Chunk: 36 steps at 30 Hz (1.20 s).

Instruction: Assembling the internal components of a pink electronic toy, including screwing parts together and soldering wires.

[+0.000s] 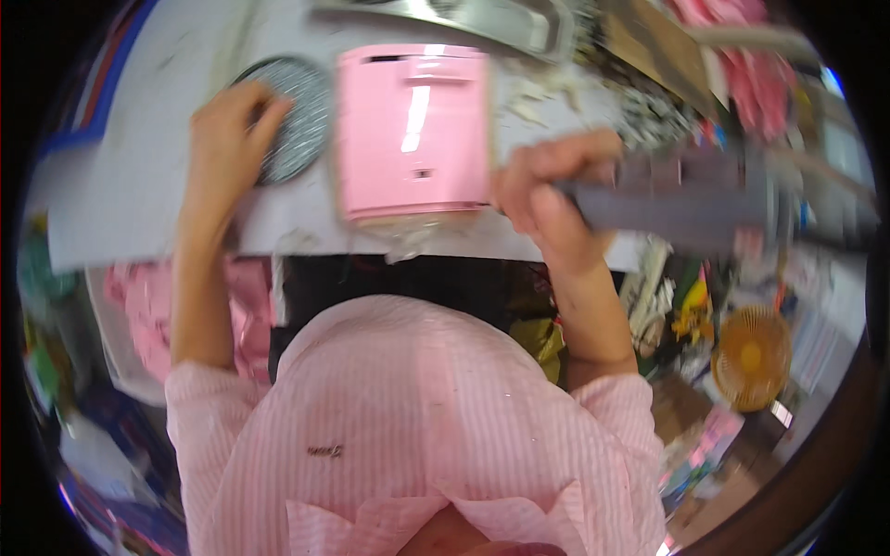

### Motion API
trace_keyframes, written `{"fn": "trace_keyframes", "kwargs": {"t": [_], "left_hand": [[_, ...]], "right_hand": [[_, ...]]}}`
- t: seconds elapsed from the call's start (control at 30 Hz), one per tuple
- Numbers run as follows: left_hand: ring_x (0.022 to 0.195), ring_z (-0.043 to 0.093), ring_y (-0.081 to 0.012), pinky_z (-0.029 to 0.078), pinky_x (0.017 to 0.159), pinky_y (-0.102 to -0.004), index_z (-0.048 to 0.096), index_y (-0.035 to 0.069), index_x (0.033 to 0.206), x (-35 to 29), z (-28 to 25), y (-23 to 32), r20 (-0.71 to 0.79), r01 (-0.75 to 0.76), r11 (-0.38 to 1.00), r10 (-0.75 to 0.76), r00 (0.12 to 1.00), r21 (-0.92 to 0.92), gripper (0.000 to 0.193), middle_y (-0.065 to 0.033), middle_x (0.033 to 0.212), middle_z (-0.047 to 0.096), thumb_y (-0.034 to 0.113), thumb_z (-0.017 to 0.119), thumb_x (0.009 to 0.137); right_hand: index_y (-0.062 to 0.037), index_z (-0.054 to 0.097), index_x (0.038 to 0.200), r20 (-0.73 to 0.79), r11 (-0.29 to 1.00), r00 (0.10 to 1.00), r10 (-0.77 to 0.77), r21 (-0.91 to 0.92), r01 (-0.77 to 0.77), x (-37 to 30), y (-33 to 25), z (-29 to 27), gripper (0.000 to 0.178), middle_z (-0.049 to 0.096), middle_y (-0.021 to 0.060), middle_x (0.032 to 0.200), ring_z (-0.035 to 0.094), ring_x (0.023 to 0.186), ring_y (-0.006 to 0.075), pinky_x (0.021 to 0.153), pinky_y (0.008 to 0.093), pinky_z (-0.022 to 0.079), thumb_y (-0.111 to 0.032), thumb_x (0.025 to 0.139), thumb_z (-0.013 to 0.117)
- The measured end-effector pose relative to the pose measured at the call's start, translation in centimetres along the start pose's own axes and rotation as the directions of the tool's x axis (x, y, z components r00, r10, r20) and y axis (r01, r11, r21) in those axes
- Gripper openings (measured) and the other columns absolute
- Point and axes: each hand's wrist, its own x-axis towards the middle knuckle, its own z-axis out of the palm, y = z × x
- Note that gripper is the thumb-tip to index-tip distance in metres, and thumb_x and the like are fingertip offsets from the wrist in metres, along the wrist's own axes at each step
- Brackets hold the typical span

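On the white table lies a pink plastic casing (pixel 380 139), roughly square, with a dark slot along its far edge and a small dark opening nearer me. Left of it sits a round dish (pixel 311 111) full of small silvery pieces, probably screws. My left hand (pixel 236 130) is over the dish's left side, thumb and fingers drawn together; what they pinch is hidden. My right hand (pixel 561 190), smeared by motion, is wrapped round a dark grey electric screwdriver (pixel 686 195) beside the casing's right edge. The tool lies sideways, its tip end toward the casing and a cable at its far right end.
A metal tray (pixel 533 23) stands at the far edge, with a pile of small metal parts (pixel 654 116) to its right. Clear plastic film (pixel 413 239) sticks out under the casing. Below left, a white bin (pixel 116 343) holds pink parts; an orange basket (pixel 753 360) is at lower right.
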Motion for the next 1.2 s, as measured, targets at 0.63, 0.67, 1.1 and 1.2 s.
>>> {"fn": "trace_keyframes", "kwargs": {"t": [0.63, 0.67, 1.1, 1.2], "left_hand": [[0.086, 0.062, -0.0328, 0.044, 0.089, -0.0454, 0.068, 0.004, 0.098, -4.6, 4.6, 12.7, -0.053, -0.462, 0.839, 0.467, 0.882, -0.288, 0.022, -0.0136, 0.092, 0.066, 0.002, 0.075, 0.077], [0.085, 0.062, -0.0292, 0.043, 0.084, -0.043, 0.068, 0.005, 0.1, -3.9, 4.2, 13.3, -0.063, -0.465, 0.827, 0.471, 0.88, -0.316, 0.023, -0.0111, 0.093, 0.067, 0.002, 0.075, 0.078], [0.078, 0.062, -0.0176, 0.039, 0.082, -0.0367, 0.067, 0.007, 0.096, -3.5, 5.0, 13.3, -0.126, -0.477, 0.804, 0.465, 0.876, -0.354, 0.021, -0.0016, 0.092, 0.068, 0.009, 0.079, 0.079], [0.079, 0.063, -0.0179, 0.04, 0.084, -0.0371, 0.067, 0.008, 0.096, -3.4, 5.2, 13.5, -0.15, -0.47, 0.808, 0.447, 0.882, -0.354, 0.02, -0.0022, 0.092, 0.069, 0.01, 0.078, 0.08]], "right_hand": [[-0.0015, 0.065, 0.094, -0.273, 0.974, 0.962, -0.026, 0.211, 0.086, 1.8, -5.6, 2.9, 0.02, 0.065, 0.0024, 0.08, 0.061, 0.07, 0.0097, 0.062, 0.0267, 0.049, -0.006, 0.078, 0.076], [-0.0009, 0.064, 0.094, -0.283, 0.971, 0.959, -0.022, 0.223, 0.088, 1.8, -5.8, 3.0, 0.017, 0.063, 0.0026, 0.077, 0.058, 0.066, 0.0101, 0.059, 0.027, 0.047, -0.005, 0.08, 0.072], [-0.0148, 0.048, 0.116, 0.031, 0.988, 0.999, -0.021, 0.151, 0.016, 1.7, -6.5, 1.7, 0.026, 0.047, -0.0012, 0.066, 0.047, 0.058, 0.0131, 0.064, 0.0338, 0.046, -0.03, 0.099, 0.062], [-0.0116, 0.047, 0.113, -0.023, 0.989, 0.997, -0.072, 0.129, 0.074, 1.6, -6.1, 1.9, 0.026, 0.048, 0.0013, 0.066, 0.047, 0.056, 0.0136, 0.061, 0.0342, 0.046, -0.024, 0.097, 0.063]]}}
